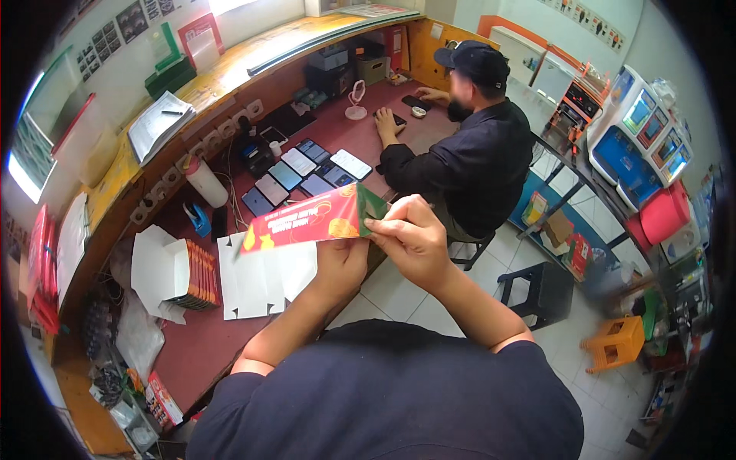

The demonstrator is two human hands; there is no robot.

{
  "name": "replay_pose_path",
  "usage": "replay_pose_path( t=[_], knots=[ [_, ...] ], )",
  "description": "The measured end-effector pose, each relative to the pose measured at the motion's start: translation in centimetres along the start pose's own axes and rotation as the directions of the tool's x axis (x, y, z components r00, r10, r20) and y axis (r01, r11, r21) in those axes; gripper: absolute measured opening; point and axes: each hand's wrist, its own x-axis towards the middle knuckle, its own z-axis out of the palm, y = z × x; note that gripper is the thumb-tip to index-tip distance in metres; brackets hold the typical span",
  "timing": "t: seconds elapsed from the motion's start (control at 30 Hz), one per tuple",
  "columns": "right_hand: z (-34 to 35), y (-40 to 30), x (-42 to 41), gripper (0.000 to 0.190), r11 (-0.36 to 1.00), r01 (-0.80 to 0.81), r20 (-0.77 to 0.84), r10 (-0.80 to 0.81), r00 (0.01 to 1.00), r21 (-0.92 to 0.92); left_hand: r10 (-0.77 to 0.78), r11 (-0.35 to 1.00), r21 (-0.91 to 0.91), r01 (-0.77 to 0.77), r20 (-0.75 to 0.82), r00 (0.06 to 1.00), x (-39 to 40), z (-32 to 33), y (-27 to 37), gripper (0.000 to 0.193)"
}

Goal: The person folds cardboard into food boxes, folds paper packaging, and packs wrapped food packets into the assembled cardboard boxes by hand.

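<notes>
A red and green printed cardboard box [305,221] is held up above the desk, its printed side facing me. My left hand [343,264] supports it from below at its right part; those fingertips are hidden behind the box. With thumb and fingers, my right hand [414,238] pinches the green end flap [371,210]. Under the box, flat white carton blanks [253,290] with notched edges lie on the desk. Left of them stands a row of folded red cartons [202,276] beside an opened white-sided carton [155,264].
Several smartphones [286,175] lie in rows on the red desktop [190,356]. A white bottle [207,183] and a blue tape dispenser [197,220] stand near the shelf. At right, a person in a cap [471,155] sits handling a phone. Black [540,290] and orange [618,342] stools stand on the floor.
</notes>
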Motion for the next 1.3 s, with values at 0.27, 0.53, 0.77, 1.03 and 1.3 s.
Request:
replay_pose_path(
  t=[0.27,0.53,0.77,1.03,1.3],
  knots=[
    [-5.0,0.6,0.6,0.023,0.816,-0.395,0.364,0.247,0.898,0.421,-0.206,0.873,-0.433,0.224,0.089,0.974,1.3,-1.0,3.0,0.032],
    [-2.4,1.1,0.4,0.035,0.996,0.035,0.176,-0.049,0.983,0.08,-0.312,0.651,-0.74,0.171,-0.056,0.949,0.6,2.2,1.9,0.028],
    [-1.2,0.5,0.2,0.014,0.988,0.076,0.332,-0.117,0.936,0.134,-0.356,0.775,-0.573,0.266,-0.049,0.933,1.1,0.2,0.8,0.025],
    [-0.8,-1.1,-0.5,0.017,0.959,0.019,0.145,0.023,0.989,-0.281,-0.27,0.889,-0.398,0.228,-0.052,0.961,-0.6,0.5,1.3,0.022],
    [-2.4,2.5,-0.3,0.053,0.788,-0.233,-0.166,0.388,0.907,0.569,0.161,0.627,0.657,-0.419,0.416,0.895,-1.8,-1.1,0.1,0.043]
  ],
)
